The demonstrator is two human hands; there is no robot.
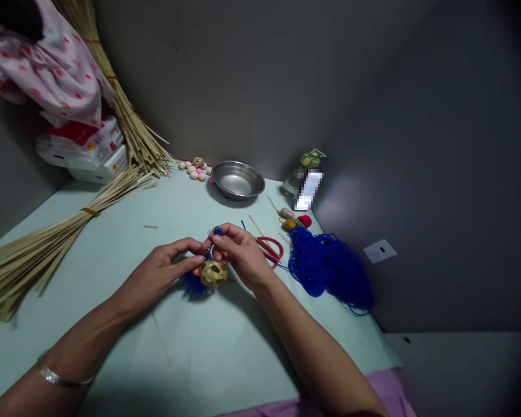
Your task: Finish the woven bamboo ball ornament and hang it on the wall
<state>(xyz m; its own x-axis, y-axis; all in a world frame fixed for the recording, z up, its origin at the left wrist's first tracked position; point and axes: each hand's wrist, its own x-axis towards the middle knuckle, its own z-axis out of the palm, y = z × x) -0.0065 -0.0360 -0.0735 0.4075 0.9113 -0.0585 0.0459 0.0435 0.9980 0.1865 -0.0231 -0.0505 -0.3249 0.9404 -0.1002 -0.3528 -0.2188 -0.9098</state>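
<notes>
Bare fingertips work a blue cord above a small woven ball (213,274) over a pale green tabletop (226,359): the right hand (238,249) pinches the looped cord (217,231) in a nearly closed grip, while the left hand (167,263) closes in at the ball's upper side, whether on cord or weave the view cannot tell. The step in hand looks like adjusting the cord, and the next move would seem to call for light, even tension that spares the weave. The ball is rounded and openwork, its flat, glossy strips crossing around dark gaps, with a soft blue fringe (194,285) beside it. Beyond lie red-handled scissors (274,252), a tangled heap of blue yarn (325,263), a smooth metal basin (238,180) and a tied bundle of stiff, straw-colored strips (54,249).
</notes>
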